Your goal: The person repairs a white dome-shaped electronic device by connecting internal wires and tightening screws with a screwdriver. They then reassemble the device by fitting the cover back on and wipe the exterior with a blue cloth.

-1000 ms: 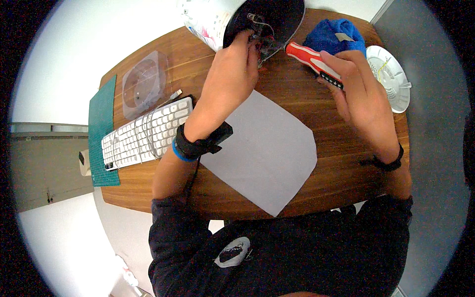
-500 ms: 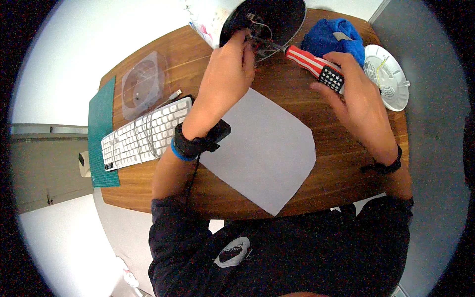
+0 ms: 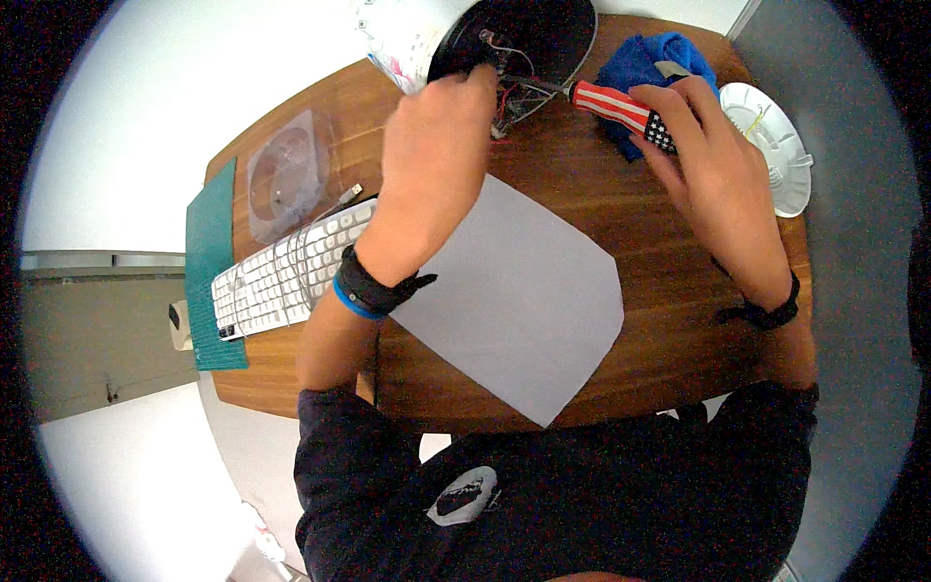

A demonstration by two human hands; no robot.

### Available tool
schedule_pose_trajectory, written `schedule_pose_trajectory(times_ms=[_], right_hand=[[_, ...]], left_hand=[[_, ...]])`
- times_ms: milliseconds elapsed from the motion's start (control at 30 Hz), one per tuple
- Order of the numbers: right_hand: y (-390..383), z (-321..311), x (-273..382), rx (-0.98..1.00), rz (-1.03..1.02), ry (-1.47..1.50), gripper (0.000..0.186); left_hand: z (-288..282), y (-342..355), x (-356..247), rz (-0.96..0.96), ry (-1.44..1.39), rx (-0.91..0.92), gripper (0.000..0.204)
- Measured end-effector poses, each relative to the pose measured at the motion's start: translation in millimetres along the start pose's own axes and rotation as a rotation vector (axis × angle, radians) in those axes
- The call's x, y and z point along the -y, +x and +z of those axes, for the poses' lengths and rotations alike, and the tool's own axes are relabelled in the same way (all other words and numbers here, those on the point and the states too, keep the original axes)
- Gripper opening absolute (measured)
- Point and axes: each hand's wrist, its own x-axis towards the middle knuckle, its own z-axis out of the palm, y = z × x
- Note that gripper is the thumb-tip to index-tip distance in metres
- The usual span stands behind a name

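At the far edge of the table a white appliance (image 3: 407, 44) lies tipped over, its round black underside (image 3: 558, 48) open with wires and small parts showing. My left hand (image 3: 436, 160) is closed at the near edge of that opening; its fingertips are mostly hidden, so what they pinch cannot be made out. In my right hand (image 3: 713, 160) is a screwdriver (image 3: 613, 105) with a red-and-white striped, starred handle. Its shaft points left into the opening, near my left fingers. Red and white wires (image 3: 509, 107) hang between the two.
A blue cloth (image 3: 659, 63) and a white vented round cover (image 3: 776, 145) lie at the far right. Grey sheet (image 3: 524, 301) lies mid-table. Left are a white keyboard (image 3: 281, 281) wrapped in its cable, a clear plastic piece (image 3: 288, 175) and a green mat (image 3: 210, 262).
My left hand has rolled over, its back now more upward, still at the opening. The right hand has shifted slightly right along with the screwdriver. The whole view has moved a little.
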Motion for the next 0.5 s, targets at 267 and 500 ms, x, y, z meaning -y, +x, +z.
schedule_pose_trajectory(times_ms=[267,500], right_hand=[[-3.6,8.4,-10.8,-0.012,0.005,0.116,0.041],[-6.5,10.4,-17.5,0.016,-0.016,0.221,0.048]], left_hand=[[-24.6,5.8,12.1,0.237,0.36,-0.351,0.024],[-7.6,20.0,12.5,0.127,0.202,-0.182,0.046]])
